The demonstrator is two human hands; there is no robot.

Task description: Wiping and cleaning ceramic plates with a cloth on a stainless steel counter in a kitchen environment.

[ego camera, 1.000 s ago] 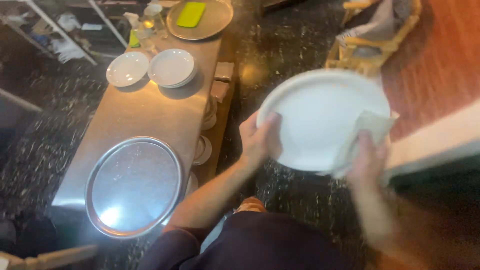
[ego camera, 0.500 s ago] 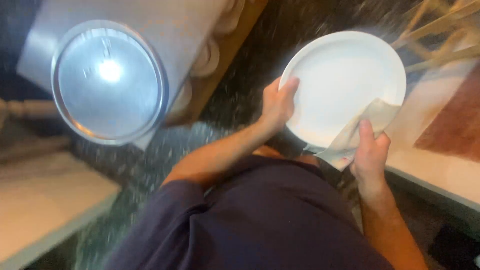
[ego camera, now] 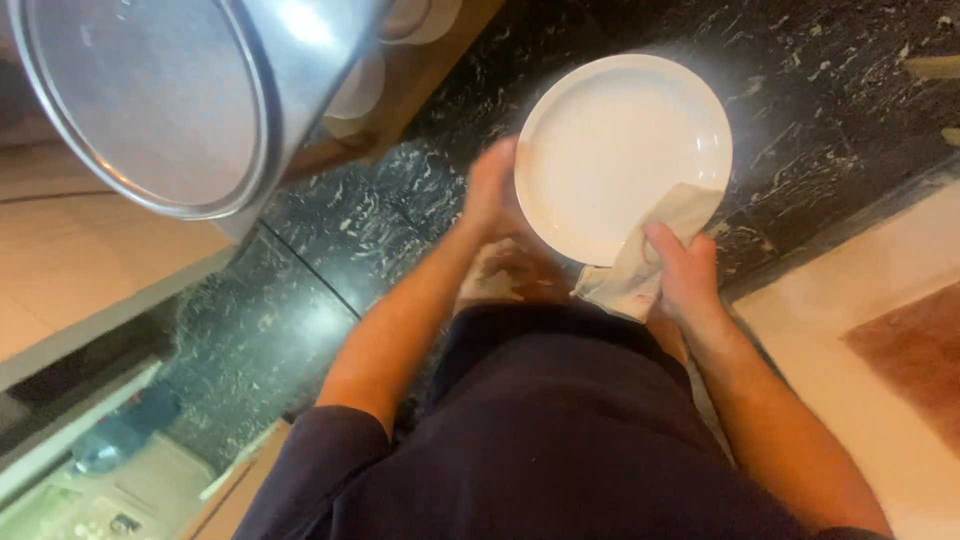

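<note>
I hold a round white plate (ego camera: 610, 150) in front of me, over a dark marbled floor. My left hand (ego camera: 492, 190) grips the plate's left rim, fingers behind it. My right hand (ego camera: 680, 270) presses a pale cloth (ego camera: 640, 262) against the plate's lower right rim, with part of the cloth lying on the plate's face. The plate's face is turned up toward me and looks bare.
A large round steel tray (ego camera: 140, 100) lies on a table at the upper left, with stacked white dishes (ego camera: 385, 50) on a shelf under its edge. The black marbled floor (ego camera: 820, 110) meets a pale and reddish floor strip (ego camera: 900, 340) at right.
My view has swung down and closer, so the tray now fills the upper left. The plate stays in both hands, the cloth still at its lower right rim.
</note>
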